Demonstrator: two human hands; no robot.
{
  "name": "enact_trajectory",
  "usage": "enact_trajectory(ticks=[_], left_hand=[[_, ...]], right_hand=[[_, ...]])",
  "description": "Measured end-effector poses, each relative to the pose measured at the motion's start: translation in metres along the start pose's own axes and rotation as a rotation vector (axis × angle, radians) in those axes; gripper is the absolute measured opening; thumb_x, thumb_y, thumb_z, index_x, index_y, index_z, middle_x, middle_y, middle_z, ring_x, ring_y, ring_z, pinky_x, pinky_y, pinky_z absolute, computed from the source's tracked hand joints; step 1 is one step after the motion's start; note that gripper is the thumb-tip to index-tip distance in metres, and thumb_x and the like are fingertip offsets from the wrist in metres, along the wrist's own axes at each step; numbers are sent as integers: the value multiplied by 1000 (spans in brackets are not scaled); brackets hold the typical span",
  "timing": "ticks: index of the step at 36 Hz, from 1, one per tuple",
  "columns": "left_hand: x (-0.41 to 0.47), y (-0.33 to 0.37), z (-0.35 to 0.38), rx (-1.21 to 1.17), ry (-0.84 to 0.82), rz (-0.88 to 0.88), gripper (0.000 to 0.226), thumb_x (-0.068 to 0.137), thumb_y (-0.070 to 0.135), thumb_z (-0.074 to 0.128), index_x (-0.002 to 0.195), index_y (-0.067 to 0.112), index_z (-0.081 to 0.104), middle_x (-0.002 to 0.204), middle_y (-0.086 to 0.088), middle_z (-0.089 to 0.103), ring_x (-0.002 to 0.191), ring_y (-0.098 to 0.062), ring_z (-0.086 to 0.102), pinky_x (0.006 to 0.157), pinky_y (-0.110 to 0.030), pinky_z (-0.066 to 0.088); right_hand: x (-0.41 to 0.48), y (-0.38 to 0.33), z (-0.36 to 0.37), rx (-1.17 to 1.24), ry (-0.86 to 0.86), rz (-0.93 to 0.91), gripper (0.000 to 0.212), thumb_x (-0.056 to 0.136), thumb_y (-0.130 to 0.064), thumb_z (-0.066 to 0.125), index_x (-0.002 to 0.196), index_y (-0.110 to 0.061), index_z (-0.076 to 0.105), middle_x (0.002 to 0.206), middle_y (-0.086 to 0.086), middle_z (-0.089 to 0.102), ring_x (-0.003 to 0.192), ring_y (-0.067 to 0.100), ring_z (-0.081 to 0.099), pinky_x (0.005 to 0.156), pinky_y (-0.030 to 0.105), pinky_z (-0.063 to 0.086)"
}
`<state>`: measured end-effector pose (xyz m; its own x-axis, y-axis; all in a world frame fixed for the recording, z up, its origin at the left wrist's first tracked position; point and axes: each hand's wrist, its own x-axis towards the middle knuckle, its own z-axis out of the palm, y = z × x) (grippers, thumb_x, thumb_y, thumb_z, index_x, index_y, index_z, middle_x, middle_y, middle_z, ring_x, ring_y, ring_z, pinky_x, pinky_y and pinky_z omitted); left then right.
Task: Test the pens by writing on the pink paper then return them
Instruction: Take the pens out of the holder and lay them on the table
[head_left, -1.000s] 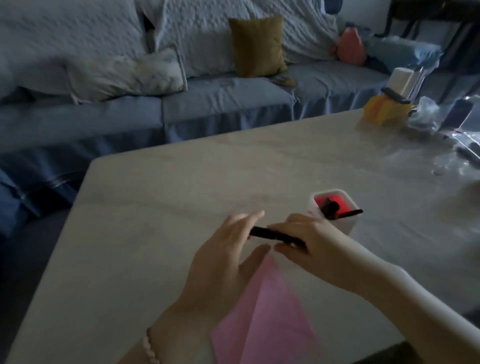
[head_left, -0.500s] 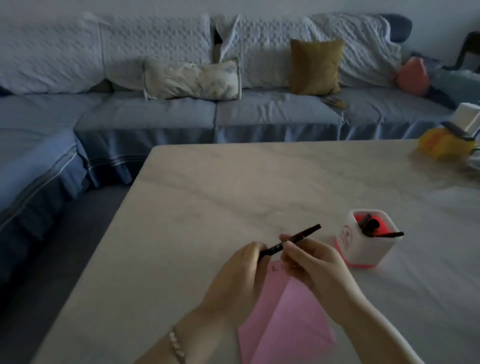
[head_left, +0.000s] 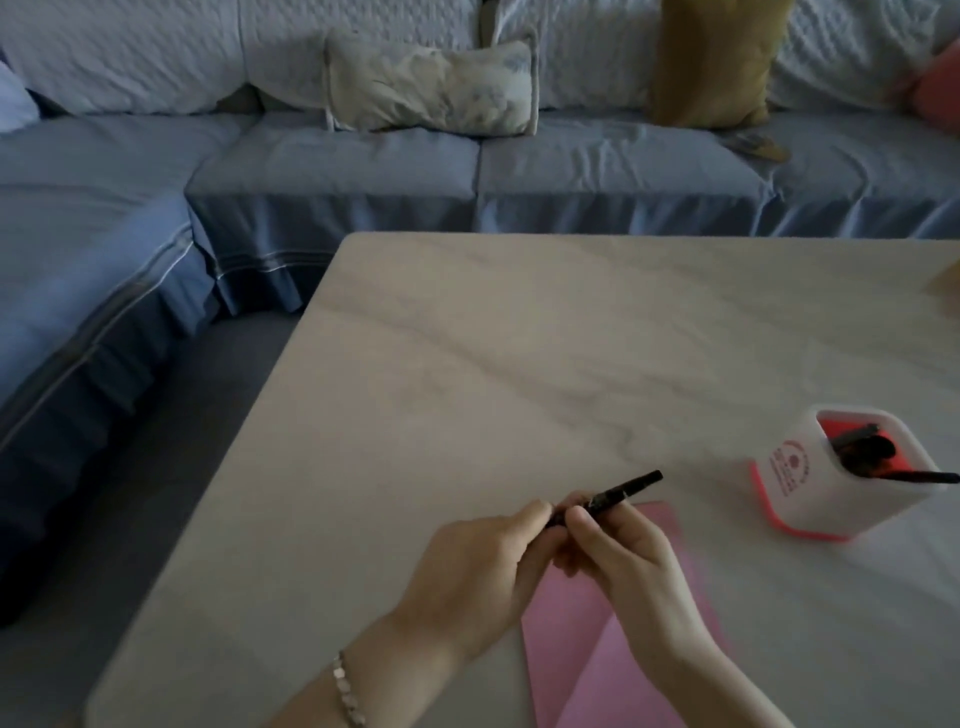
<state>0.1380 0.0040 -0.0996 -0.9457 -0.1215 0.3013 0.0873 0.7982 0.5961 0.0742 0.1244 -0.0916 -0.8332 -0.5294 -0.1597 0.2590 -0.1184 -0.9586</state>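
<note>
A black pen (head_left: 618, 493) is held in both hands just above the near part of the table. My left hand (head_left: 483, 566) pinches its near end and my right hand (head_left: 623, 561) grips its middle, the far end pointing up and to the right. Under the hands lies the pink paper (head_left: 587, 660), folded, partly covered by my right hand and wrist. The white pen holder (head_left: 789, 478) with a red inside stands to the right on the table, with other dark pens (head_left: 862, 452) in it, one leaning out over the right rim.
The pale marble-look table (head_left: 519, 374) fills the middle, its left edge running diagonally to the near left corner. A blue-grey sofa (head_left: 467, 166) with a patterned cushion (head_left: 431, 85) and a mustard cushion (head_left: 711, 62) wraps around behind and to the left.
Both hands have stayed on the pen over the pink paper. The pen's far end has tilted upward to the right, and my view has swung left, so the holder sits further right.
</note>
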Motion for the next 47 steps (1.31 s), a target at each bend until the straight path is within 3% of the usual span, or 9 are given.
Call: enact_trajectory(ticks=[7, 11, 15, 22, 28, 32, 37, 44, 47], left_hand=[[-4, -30, -26, 78, 131, -269, 36, 95, 38, 30, 129, 26, 33, 61, 10, 45, 61, -10, 47, 59, -25, 30], [-15, -60, -32, -116, 166, -520, 13, 95, 15, 37, 107, 17, 32, 83, -6, 56, 60, -14, 47, 57, -31, 37], [-23, -79, -27, -171, 215, -582, 13, 95, 13, 40, 99, 21, 32, 101, -2, 57, 77, -9, 54, 62, -10, 40], [-17, -96, -22, -123, 290, -557, 26, 88, 12, 59, 77, 31, 45, 78, 12, 57, 74, -5, 56, 64, -10, 40], [11, -110, -6, 156, 258, -544, 7, 80, 15, 68, 84, 13, 63, 83, -4, 61, 81, -26, 58, 72, -37, 45], [27, -111, -1, 308, 150, -524, 5, 83, 23, 62, 86, 19, 62, 89, -3, 63, 89, -27, 56, 76, -36, 40], [34, -106, -1, 392, 66, -557, 11, 80, 22, 65, 89, 15, 63, 91, -9, 64, 89, -33, 57, 75, -37, 42], [41, -64, 6, 330, 61, -356, 18, 71, 5, 71, 88, 7, 65, 86, -14, 64, 77, -37, 62, 66, -42, 50], [50, -38, 12, 233, -18, -333, 8, 81, 10, 64, 90, 10, 66, 86, -6, 67, 80, -29, 65, 65, -31, 46]], right_hand=[[37, -20, -6, 79, 130, -11, 18, 93, -11, 43, 83, -11, 59, 75, -1, 70, 68, 7, 66, 50, 16, 48], [82, -15, 1, -435, -68, 140, 20, 92, -13, 49, 74, -13, 58, 63, 5, 62, 48, 11, 58, 43, 17, 41], [121, 10, 33, -877, -182, 41, 18, 88, -24, 56, 76, -12, 61, 61, 3, 58, 56, 19, 53, 58, 28, 39], [137, 51, 78, -1282, -190, -33, 28, 84, -26, 56, 98, -1, 60, 101, 21, 64, 96, 36, 59, 67, 32, 42], [122, 60, 67, -1151, -103, -45, 30, 87, -31, 54, 96, -3, 60, 100, 16, 64, 93, 31, 58, 67, 32, 38], [102, 47, 40, -1091, -96, -67, 22, 88, -22, 51, 102, -9, 62, 97, 11, 65, 88, 26, 58, 66, 26, 37], [64, 22, -16, -1053, -73, -24, 17, 88, -21, 51, 100, -19, 62, 64, -15, 50, 54, 2, 48, 57, 18, 41], [11, -30, -112, -1053, 302, -113, 11, 80, -11, 65, 87, -17, 72, 64, -20, 59, 59, -5, 58, 59, 2, 40], [-4, -56, -144, -1086, 548, -210, 12, 78, -10, 67, 89, -14, 71, 66, -3, 62, 60, 6, 58, 55, 6, 42]])
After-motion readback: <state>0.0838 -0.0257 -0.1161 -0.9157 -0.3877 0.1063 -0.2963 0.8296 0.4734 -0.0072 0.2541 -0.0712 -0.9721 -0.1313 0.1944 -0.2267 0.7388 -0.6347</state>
